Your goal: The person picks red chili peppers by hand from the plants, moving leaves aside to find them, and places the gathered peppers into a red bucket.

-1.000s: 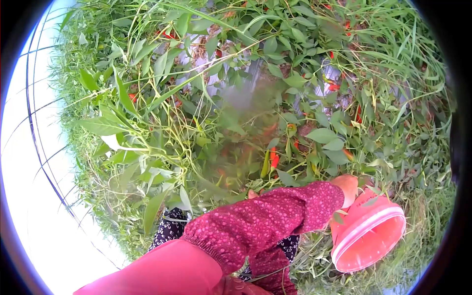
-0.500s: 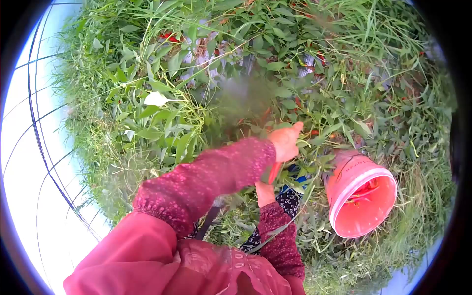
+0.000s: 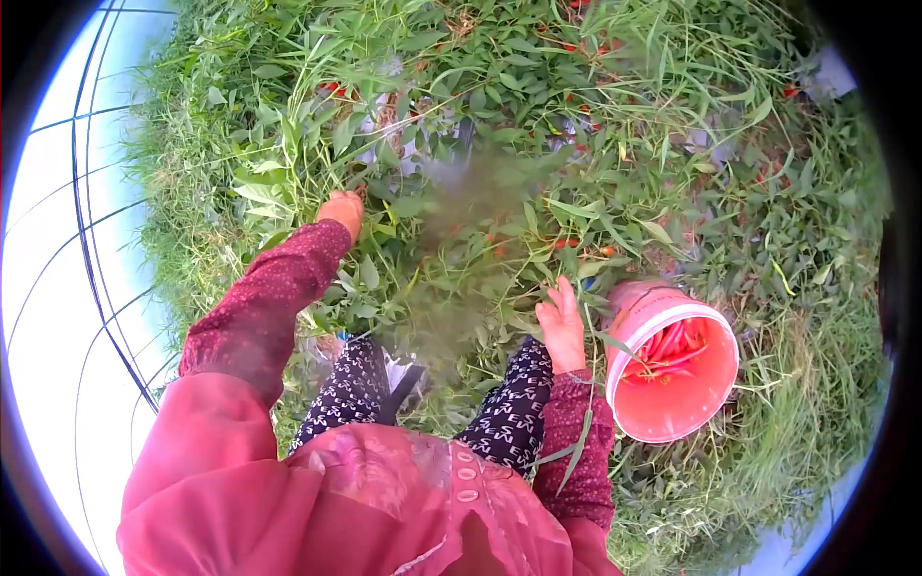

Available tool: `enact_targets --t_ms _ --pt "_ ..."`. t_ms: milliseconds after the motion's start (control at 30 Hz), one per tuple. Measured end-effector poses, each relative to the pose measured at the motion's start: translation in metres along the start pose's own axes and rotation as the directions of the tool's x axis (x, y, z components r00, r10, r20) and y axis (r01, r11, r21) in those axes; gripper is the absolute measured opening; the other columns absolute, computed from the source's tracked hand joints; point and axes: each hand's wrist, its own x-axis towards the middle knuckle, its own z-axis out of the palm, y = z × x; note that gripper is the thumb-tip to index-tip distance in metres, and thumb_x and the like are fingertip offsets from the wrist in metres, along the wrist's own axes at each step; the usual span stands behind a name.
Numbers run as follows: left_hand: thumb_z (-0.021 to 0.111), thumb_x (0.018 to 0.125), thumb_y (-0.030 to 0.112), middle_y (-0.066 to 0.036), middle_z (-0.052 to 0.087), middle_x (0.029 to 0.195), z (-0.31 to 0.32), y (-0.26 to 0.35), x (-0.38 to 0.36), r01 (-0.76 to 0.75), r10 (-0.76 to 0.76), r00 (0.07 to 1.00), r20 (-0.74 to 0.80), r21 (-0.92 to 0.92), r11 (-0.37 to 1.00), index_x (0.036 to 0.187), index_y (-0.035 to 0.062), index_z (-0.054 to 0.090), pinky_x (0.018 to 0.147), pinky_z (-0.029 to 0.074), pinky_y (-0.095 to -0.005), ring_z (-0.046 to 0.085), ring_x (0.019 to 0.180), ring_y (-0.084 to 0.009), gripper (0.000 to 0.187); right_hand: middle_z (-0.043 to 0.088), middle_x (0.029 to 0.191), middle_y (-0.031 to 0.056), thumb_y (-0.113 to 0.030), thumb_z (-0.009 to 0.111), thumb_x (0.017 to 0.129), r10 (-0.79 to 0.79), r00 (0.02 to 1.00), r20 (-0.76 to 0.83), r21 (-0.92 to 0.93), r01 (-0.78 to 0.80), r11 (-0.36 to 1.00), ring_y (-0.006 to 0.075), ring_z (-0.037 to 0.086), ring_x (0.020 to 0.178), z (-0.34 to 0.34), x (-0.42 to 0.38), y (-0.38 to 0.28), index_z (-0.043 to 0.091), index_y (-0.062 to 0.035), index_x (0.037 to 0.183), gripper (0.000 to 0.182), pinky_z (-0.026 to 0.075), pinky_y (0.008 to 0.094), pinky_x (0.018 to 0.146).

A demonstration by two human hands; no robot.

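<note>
My left hand (image 3: 343,213) reaches into the leafy plants on the left, its fingers curled around a pepper plant (image 3: 274,192); the exact part gripped is hidden by leaves. My right hand (image 3: 562,326) is beside my right knee, its fingers stretched out among the leaves, with nothing visible in it. To its right a pink bucket (image 3: 626,398) leans on its side, mouth towards me, with red chili peppers (image 3: 672,348) lying inside. More red peppers (image 3: 567,244) hang among the leaves just ahead of my right hand.
Dense pepper plants and tall grass (image 3: 691,58) spread ahead and to both sides. Pale ground sheeting (image 3: 831,75) shows through in places. My patterned trouser legs (image 3: 509,413) straddle greenery. On the left stand thin dark hoops (image 3: 82,221). A blurred smudge covers the middle of the view.
My left hand has moved left, away from my right hand, into the plants. The red pepper between my hands is gone from there. My right hand has shifted right and its fingers are extended.
</note>
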Motion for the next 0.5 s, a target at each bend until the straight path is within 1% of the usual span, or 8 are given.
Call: enact_targets --t_ms 33,100,233,267,333,400,467,500 --pt "0.050 0.083 0.009 -0.025 0.050 0.116 0.006 -0.009 -0.003 0.012 -0.019 0.997 0.077 0.093 0.996 0.122 -0.0015 0.043 0.077 0.052 -0.0376 0.060 0.092 -0.0349 0.041 0.045 0.126 0.0175 -0.004 0.055 0.083 -0.007 1.000 0.013 0.003 0.007 1.000 0.0234 0.050 0.109 -0.012 0.006 0.000 0.025 -0.0140 0.139 0.065 0.041 0.0299 0.091" --pt "0.049 0.083 0.013 -0.022 0.054 0.109 0.021 -0.026 -0.016 0.069 -0.073 0.993 0.097 0.048 0.996 0.114 0.0000 0.049 0.076 0.052 -0.0381 0.061 0.090 -0.0325 0.033 0.045 0.126 0.0181 -0.005 0.056 0.083 0.082 0.997 0.003 0.001 -0.082 0.997 0.0228 0.051 0.107 -0.033 0.009 -0.001 0.026 -0.0123 0.138 0.063 0.041 0.0296 0.091" --pt "0.047 0.083 0.021 -0.016 0.062 0.096 0.047 -0.050 -0.045 0.159 -0.189 0.980 -0.054 -0.349 0.924 0.096 0.0031 0.061 0.072 0.051 -0.0390 0.063 0.086 -0.0278 0.026 0.046 0.125 0.0180 -0.006 0.057 0.083 0.229 0.973 0.025 -0.067 -0.227 0.972 0.0200 0.051 0.107 -0.083 -0.012 0.005 0.032 -0.0074 0.135 0.058 0.041 0.0293 0.091" --pt "0.046 0.083 0.023 -0.015 0.064 0.092 0.045 -0.049 -0.049 0.154 -0.185 0.981 -0.056 -0.354 0.923 0.092 0.0039 0.064 0.071 0.051 -0.0392 0.063 0.085 -0.0267 0.028 0.047 0.124 0.0183 -0.007 0.056 0.083 0.167 0.985 0.039 -0.132 -0.161 0.978 0.0202 0.051 0.109 -0.098 -0.022 0.026 0.035 -0.0047 0.132 0.054 0.041 0.0294 0.092" --pt "0.049 0.082 0.022 -0.015 0.064 0.092 0.019 -0.033 -0.051 0.142 -0.129 0.975 0.180 -0.061 0.988 0.095 0.0068 0.064 0.073 0.051 -0.0372 0.063 0.085 -0.0272 0.025 0.050 0.121 0.0178 -0.007 0.054 0.083 0.189 0.979 0.071 -0.138 -0.178 0.974 0.0226 0.049 0.113 -0.121 -0.060 0.026 0.038 0.0008 0.128 0.049 0.040 0.0298 0.094" --pt "0.051 0.080 0.019 -0.014 0.065 0.092 0.000 -0.016 -0.066 0.171 -0.155 0.972 0.176 -0.081 0.982 0.096 0.0086 0.064 0.074 0.051 -0.0361 0.063 0.087 -0.0270 0.023 0.055 0.111 0.0150 -0.009 0.052 0.081 0.328 0.944 -0.018 -0.091 -0.329 0.940 0.0224 0.053 0.103 -0.146 -0.098 0.059 0.048 0.0003 0.117 0.037 0.042 0.0316 0.089" --pt "0.052 0.080 0.016 -0.014 0.065 0.092 0.001 -0.012 -0.075 0.126 -0.106 0.988 0.114 -0.189 0.974 0.091 0.0070 0.065 0.073 0.051 -0.0366 0.064 0.086 -0.0271 0.020 0.060 0.095 0.0120 -0.010 0.054 0.079 0.316 0.947 -0.058 -0.579 -0.290 0.762 0.0211 0.057 0.090 -0.169 -0.123 0.065 0.056 -0.0027 0.106 0.027 0.045 0.0324 0.082" --pt "0.053 0.079 0.014 -0.014 0.065 0.092 -0.006 -0.011 -0.081 0.099 -0.082 0.989 0.122 -0.143 0.985 0.090 0.0053 0.065 0.072 0.052 -0.0362 0.064 0.086 -0.0270 0.018 0.061 0.089 0.0109 -0.009 0.054 0.079 0.271 0.960 -0.074 -0.423 -0.276 0.863 0.0210 0.058 0.086 -0.179 -0.139 0.073 0.058 -0.0040 0.102 0.025 0.046 0.0324 0.080"
